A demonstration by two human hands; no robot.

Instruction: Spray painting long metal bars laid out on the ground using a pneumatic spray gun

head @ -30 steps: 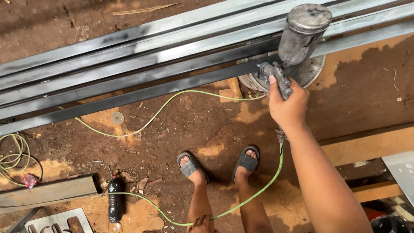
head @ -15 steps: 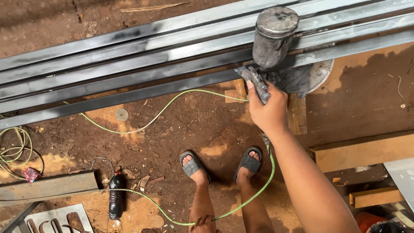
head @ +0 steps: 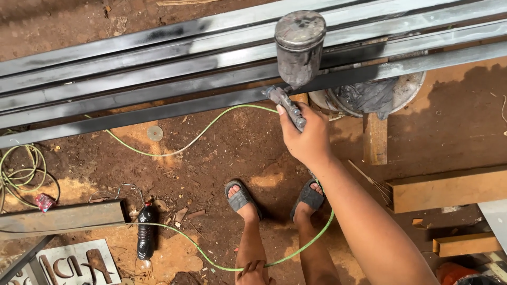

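Right hand (head: 309, 140) grips spray gun (head: 288, 105), fingers closed around the handle, index along the trigger side. Gun sits above the hand, nozzle end pointing left; its metal cup (head: 299, 47) stands upright over the gun body, directly over the steel bars (head: 158, 79). So the gun is inside the grip and the cup well clear of the fingers, above them.

Bars run left to right across the top of the view, slightly tilted, some stretches black with paint, others bare grey. Gun is at the near edge of the bar stack, right of middle.

Left hand (head: 253, 272) is only partly visible at the bottom edge by the knee; cannot tell whether its fingers are open or closed.

Green hose (head: 200, 129) loops over the dirt floor (head: 222, 158), passes under the bars and curls behind the feet in grey sandals (head: 240, 198). Dark bottle (head: 146, 232) lies on the floor at lower left. A round pan (head: 406, 89) with a dark rag sits under the bars just right of the gun. Wood beam (head: 449, 187) lies at right.
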